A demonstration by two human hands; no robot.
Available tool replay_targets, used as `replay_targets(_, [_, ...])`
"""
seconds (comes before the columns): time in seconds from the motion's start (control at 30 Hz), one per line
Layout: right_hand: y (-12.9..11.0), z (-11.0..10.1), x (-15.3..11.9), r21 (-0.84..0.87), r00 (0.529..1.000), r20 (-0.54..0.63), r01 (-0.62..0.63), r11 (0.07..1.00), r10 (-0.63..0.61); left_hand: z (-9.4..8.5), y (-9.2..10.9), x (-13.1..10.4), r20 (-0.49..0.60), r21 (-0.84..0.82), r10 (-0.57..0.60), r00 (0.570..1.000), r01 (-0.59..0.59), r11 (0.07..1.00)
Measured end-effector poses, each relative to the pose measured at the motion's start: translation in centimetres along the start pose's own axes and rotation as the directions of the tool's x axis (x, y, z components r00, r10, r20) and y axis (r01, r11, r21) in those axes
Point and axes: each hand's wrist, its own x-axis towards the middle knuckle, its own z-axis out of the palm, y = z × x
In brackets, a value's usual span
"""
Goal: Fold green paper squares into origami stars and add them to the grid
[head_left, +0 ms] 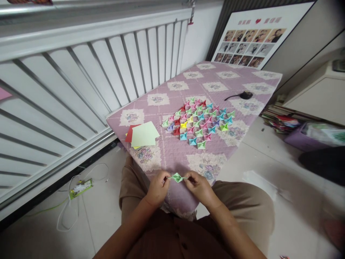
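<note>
A small folded green origami boat [177,177] is stretched between my two hands over the near end of the table. My left hand [159,187] pinches its left tip, and my right hand [198,185] pinches the right one. Its middle bulges open between the two points. Farther up the table stand several finished paper boats [198,132] in green, pink, red, blue and yellow, set out in slanting rows. To their left lies a loose stack of paper sheets [145,134], pale green on top, with red and yellow edges showing beneath.
The table has a purple floral cloth [172,158]. A black object with a short cord [245,95] lies toward its right edge. A white radiator [107,68] runs along the left. A photo board [242,46] leans behind. A power strip [81,187] with cables is on the floor.
</note>
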Motion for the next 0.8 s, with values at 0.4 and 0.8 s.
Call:
replay_targets(0.4, [1.8,1.1,-0.1,-0.159,0.993,0.047,0.111,0.981,-0.105,0.8,-0.2,0.6,0.266,0.397,-0.042,0.963,-0.07,0.915])
replay_targets(0.8, [1.2,1.1,0.0,-0.325,0.986,0.152,0.121,0.938,-0.075,0.8,0.0,0.9,0.299,0.501,-0.07,0.952,-0.094,0.86])
